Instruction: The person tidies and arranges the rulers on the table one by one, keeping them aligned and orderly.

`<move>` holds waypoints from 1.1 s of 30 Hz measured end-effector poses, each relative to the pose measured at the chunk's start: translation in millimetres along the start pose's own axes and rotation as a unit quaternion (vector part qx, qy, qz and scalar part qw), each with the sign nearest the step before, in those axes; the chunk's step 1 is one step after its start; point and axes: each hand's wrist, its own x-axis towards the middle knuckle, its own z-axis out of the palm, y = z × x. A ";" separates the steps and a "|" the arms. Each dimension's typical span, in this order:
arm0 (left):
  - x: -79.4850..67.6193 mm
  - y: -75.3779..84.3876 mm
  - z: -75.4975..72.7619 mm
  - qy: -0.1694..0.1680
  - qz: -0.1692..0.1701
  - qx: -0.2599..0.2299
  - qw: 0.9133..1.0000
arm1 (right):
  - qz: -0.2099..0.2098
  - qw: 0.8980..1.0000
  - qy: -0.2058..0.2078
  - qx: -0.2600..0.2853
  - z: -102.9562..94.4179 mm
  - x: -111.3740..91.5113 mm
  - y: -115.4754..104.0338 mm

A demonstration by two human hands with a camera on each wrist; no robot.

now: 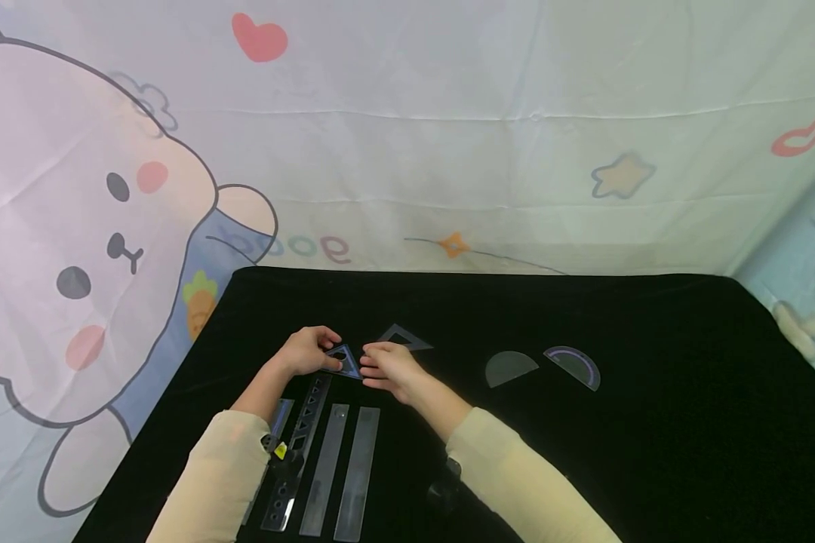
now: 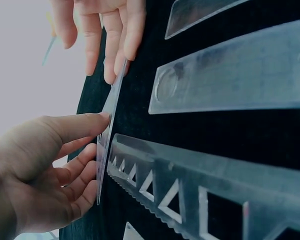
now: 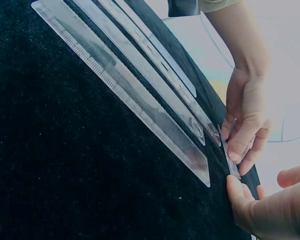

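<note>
Nearest: two pale yellow sleeves (image 1: 207,479) reach in from the bottom, one each side. Between them four clear rulers lie side by side on the black-covered table (image 1: 659,430), long axes pointing away from the person. Leftmost ruler (image 1: 282,415) partly covered by the left forearm; beside it a template ruler (image 1: 315,403) with cut-out shapes and one scalloped edge; then two plain strips, the inner ruler (image 1: 324,471) and the outer ruler (image 1: 358,475).

Just beyond the rulers' far ends: left hand (image 1: 306,351) pinches a blue-marked set square (image 1: 352,363), thumb against one face, the other fingers bent behind it. The set square sits at those fingertips, between the two hands, close to the template ruler's far end; seen almost edge-on from the left wrist.

Right hand (image 1: 395,369) at the piece's other corner, fingers nearly straight and a little apart. Its fingertips seem to touch that corner, though the overlap makes contact hard to confirm.

Farther: a clear set square (image 1: 417,342) flat behind the right hand. Well to the right, a plain protractor (image 1: 511,369) and, just beside it, a purple-arced protractor (image 1: 577,367).

Farthest: a pale printed backdrop (image 1: 448,173) behind the table.
</note>
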 end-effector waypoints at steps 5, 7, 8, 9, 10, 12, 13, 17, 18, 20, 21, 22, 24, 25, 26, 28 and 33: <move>0.0 -0.5 0.1 0.003 0.002 -0.006 1.000 | 0.001 1.000 -0.004 0.011 -0.8 3.0 1.0; 0.1 -1.1 0.1 0.003 0.003 -0.010 1.000 | 0.004 1.000 -0.008 0.019 -1.5 4.1 1.6; 0.1 -1.4 0.0 0.002 0.003 -0.012 1.000 | 0.004 1.000 -0.011 0.022 -1.9 4.3 1.9; 0.0 -1.7 0.1 0.001 0.003 -0.014 1.000 | 0.005 1.000 -0.014 0.025 -2.2 4.4 2.1; 0.1 -1.8 -0.1 0.001 0.002 -0.016 1.000 | 0.006 0.999 -0.016 0.028 -2.4 4.5 2.0; 0.4 -2.1 -0.5 0.002 -0.001 -0.023 1.000 | 0.006 0.999 -0.021 0.034 -2.8 3.9 1.5; 0.6 -2.2 -0.8 0.003 -0.002 -0.027 1.000 | 0.005 0.999 -0.022 0.036 -2.9 3.7 1.3; 1.6 -4.2 -1.2 0.012 0.002 -0.040 0.999 | 0.001 0.999 -0.028 0.042 -2.8 3.6 0.4; 1.8 -5.0 -1.3 0.016 0.005 -0.040 0.999 | 0.000 0.999 -0.030 0.043 -2.8 3.6 0.4; 2.0 -7.4 -0.9 0.024 0.017 -0.036 0.999 | -0.002 0.999 -0.033 0.043 -3.1 3.8 0.6; 2.0 -8.7 -0.8 0.030 0.024 -0.032 0.999 | -0.002 0.998 -0.034 0.043 -3.3 3.9 0.8; 2.1 -10.0 -0.7 0.035 0.032 -0.028 0.998 | -0.004 0.998 -0.035 0.043 -3.7 4.1 1.0; 2.2 -12.2 -0.3 0.043 0.047 -0.026 0.998 | -0.008 0.999 -0.033 0.042 -4.3 4.1 1.3; 2.3 -13.2 -0.1 0.045 0.056 -0.027 0.997 | -0.010 0.999 -0.032 0.042 -4.9 4.8 1.6; 2.2 -14.1 0.1 0.046 0.064 -0.029 0.996 | -0.012 0.999 -0.031 0.042 -5.4 5.4 1.8; 1.6 -14.2 -0.1 0.046 0.075 -0.038 0.995 | -0.015 0.998 -0.028 0.046 -6.2 6.7 2.1; -0.4 -12.3 -1.4 0.046 0.084 -0.052 0.994 | -0.019 0.998 -0.028 0.052 -8.4 6.7 1.0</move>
